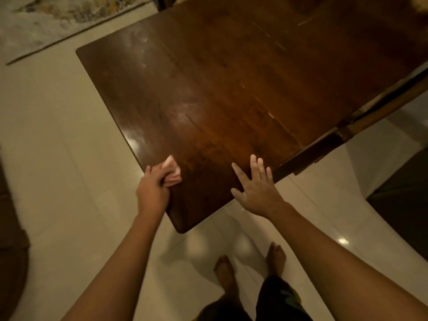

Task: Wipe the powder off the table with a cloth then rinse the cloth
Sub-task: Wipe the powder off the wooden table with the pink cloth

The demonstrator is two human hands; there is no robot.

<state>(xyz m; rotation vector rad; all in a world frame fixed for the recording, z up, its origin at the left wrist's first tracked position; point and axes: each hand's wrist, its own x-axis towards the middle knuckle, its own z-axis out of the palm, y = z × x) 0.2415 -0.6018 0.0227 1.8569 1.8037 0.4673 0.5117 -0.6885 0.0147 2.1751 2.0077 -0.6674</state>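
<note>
**Wiping the near corner, cloth in left hand**

The dark wooden worktop [231, 77] fills most of our view. Our right hand [257, 188] lies flat on it near the edge, fingers straight and spread, holding nothing. Our left hand [151, 188] has its fingers curled round the bunched pink cloth [172, 171], which touches the wood just ahead of them. Faint pale powder [183, 110] smears sit well ahead of the cloth. To wipe well, we'd flatten the cloth, use long overlapping strokes toward one edge, and brace with the right hand. We can read no brand or writing.
</note>
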